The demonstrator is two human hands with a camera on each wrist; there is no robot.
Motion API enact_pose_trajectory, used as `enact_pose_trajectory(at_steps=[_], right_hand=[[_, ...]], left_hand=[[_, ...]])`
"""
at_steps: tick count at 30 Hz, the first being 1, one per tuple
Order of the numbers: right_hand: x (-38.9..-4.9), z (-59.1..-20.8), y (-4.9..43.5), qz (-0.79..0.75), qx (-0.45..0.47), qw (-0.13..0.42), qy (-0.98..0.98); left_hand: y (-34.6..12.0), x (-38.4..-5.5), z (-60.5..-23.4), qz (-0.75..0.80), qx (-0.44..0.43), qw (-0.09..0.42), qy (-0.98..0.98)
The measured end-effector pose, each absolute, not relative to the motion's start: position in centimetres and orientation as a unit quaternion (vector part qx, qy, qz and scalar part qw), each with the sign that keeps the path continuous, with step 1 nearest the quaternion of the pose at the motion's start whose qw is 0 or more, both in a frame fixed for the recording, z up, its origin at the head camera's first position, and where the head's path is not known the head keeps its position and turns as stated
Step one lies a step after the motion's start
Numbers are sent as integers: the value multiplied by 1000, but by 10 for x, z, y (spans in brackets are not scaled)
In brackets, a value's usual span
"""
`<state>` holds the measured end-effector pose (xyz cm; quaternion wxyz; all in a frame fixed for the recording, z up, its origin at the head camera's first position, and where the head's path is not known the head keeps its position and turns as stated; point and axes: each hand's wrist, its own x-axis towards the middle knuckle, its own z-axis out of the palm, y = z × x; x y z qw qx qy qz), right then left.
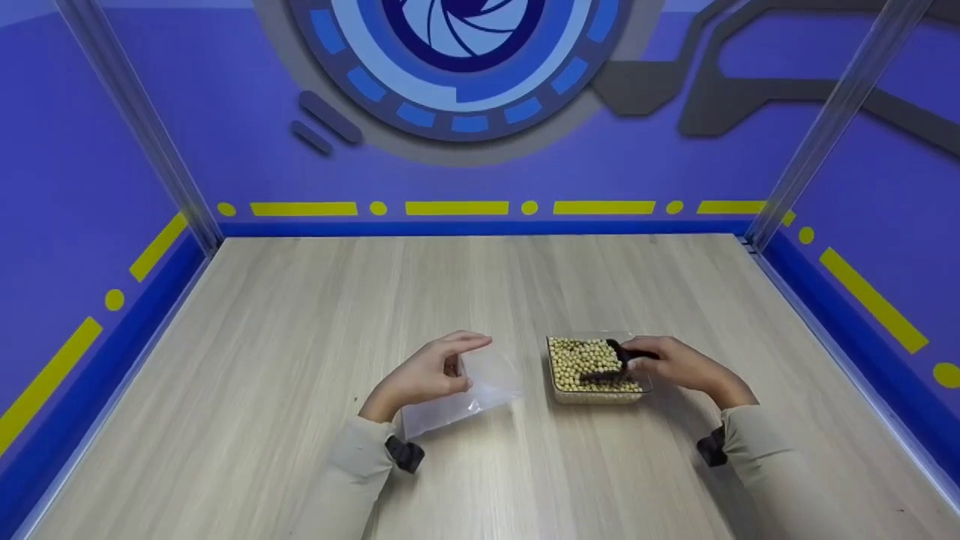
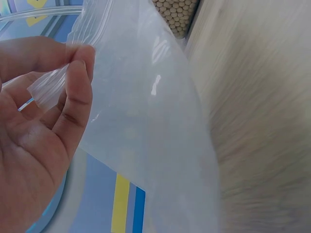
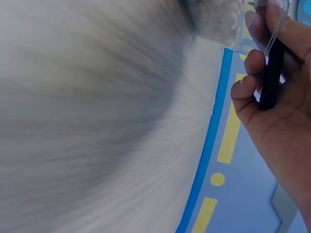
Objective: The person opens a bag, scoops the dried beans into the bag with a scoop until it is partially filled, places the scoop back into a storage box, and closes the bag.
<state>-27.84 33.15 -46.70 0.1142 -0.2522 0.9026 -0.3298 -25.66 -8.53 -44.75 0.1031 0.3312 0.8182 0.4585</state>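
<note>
My left hand (image 1: 427, 373) pinches a clear zip bag (image 1: 454, 411) by its ridged top edge between thumb and fingers. In the left wrist view the bag (image 2: 155, 111) hangs down in a flat, crinkled sheet with no contents showing. To the right, a clear plastic container (image 1: 598, 400) holds a mass of pale yellow beans (image 1: 568, 360). My right hand (image 1: 679, 365) grips the handle of a black scoop (image 1: 616, 351), whose head sits among the beans and carries a heap of them. The right wrist view shows fingers curled round the dark handle (image 3: 272, 80).
The container stands on a light wood-grain table (image 1: 390, 292), a short way right of the bag. Blue printed panels (image 1: 172, 135) with yellow marks wall the table at the back and both sides. Metal posts (image 1: 142, 127) rise at the back corners.
</note>
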Motion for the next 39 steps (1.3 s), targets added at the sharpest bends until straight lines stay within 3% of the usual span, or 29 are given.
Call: enact_pose_trajectory(at_steps=[39], right_hand=[[-278,-471,336,-376,-230,134,888]], left_hand=[[-87,-257,-448,450,333,107,822]])
